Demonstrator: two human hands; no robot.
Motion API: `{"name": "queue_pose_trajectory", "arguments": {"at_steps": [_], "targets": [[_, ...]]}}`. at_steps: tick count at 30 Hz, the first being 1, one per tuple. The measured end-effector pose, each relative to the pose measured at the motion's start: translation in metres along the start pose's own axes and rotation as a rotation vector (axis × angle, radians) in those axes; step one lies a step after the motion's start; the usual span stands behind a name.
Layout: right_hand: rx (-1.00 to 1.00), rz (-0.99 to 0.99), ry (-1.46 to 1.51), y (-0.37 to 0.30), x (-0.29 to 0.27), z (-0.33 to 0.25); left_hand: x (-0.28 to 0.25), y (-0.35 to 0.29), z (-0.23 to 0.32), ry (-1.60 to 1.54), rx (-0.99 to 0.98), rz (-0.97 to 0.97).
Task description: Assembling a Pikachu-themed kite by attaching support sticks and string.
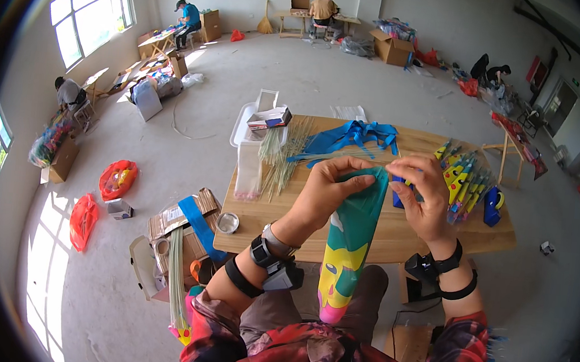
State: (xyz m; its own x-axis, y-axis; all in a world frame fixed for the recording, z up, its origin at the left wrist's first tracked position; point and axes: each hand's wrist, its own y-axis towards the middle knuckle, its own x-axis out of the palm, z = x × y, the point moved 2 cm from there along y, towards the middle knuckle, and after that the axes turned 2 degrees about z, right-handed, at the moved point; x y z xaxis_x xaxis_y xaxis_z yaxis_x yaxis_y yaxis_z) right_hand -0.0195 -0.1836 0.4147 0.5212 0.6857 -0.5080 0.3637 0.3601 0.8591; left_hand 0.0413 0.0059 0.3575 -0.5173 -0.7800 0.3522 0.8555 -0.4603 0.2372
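Note:
A long folded piece of thin printed cloth, green above with yellow and pink below, hangs in front of me over the table's near edge. Its narrow lower end comes down above my lap. My left hand is closed on the cloth's upper edge, thumb pressed against the fingers. Just beside the upper right corner is my right hand, its fingers bent and the thumb held apart from them. I see nothing in its grasp, though a fine thread could be too small to make out.
The wooden table holds thin pale rods, blue ribbons, a small box, a round tin, a blue tape dispenser and several yellow-green folded bundles. An open carton stands at left. Other people work farther off.

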Motion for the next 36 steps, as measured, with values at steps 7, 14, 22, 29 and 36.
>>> {"name": "queue_pose_trajectory", "arguments": {"at_steps": [7, 14, 22, 29, 36], "targets": [[0.512, -0.095, 0.299, -0.008, 0.028, 0.017, 0.003, 0.004, -0.018, 0.069, 0.015, 0.033], [0.439, 0.037, 0.157, -0.042, 0.046, 0.023, -0.001, 0.001, -0.043, 0.197, -0.03, 0.056], [1.014, 0.072, 0.44, -0.201, 0.09, 0.154, -0.005, -0.011, -0.067, 0.373, -0.09, 0.199], [1.059, -0.006, -0.345, -0.34, 0.098, 0.323, 0.0, -0.007, -0.072, 0.338, -0.123, 0.183], [1.323, -0.251, -0.175, -0.35, 0.112, 0.373, -0.004, 0.004, -0.08, 0.34, -0.182, 0.197]]}}
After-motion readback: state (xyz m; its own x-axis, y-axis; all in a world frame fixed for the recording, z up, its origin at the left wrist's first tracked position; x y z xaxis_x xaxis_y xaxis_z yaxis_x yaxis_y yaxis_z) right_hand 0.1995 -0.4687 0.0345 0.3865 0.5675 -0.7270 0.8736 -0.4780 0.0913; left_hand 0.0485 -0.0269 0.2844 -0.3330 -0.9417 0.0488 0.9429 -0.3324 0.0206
